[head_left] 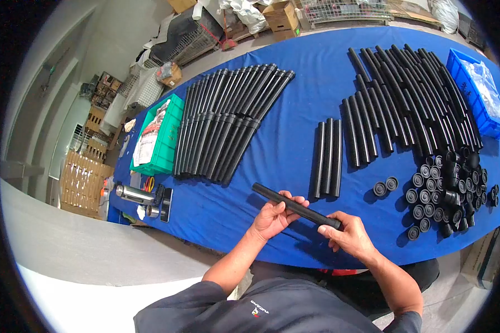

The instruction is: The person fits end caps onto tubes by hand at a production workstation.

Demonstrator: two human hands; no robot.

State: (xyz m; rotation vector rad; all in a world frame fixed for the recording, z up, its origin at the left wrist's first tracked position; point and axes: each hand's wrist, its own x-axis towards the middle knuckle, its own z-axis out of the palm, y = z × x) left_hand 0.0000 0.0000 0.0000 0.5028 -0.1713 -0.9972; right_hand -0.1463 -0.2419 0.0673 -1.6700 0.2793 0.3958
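A black tube (pixel 312 214) lies slantwise across both my hands above the front of the blue-covered table. My left hand (pixel 273 218) supports it from below near its middle, thumb and fingers around it. At the tube's right end, my right hand (pixel 351 237) grips with thumb and fingers. Whether a cap sits on that end I cannot make out. Just beyond my hands, three loose black tubes (pixel 329 158) lie side by side. Two round black caps (pixel 385 186) rest apart from a larger pile of caps (pixel 436 191) on the right.
Long rows of black tubes with collars (pixel 222 122) fan out at the left. More plain tubes (pixel 411 94) cover the back right. A green crate (pixel 175 125) and a blue crate (pixel 494 126) stand at either side. A metal cylinder (pixel 134 194) lies at the left edge.
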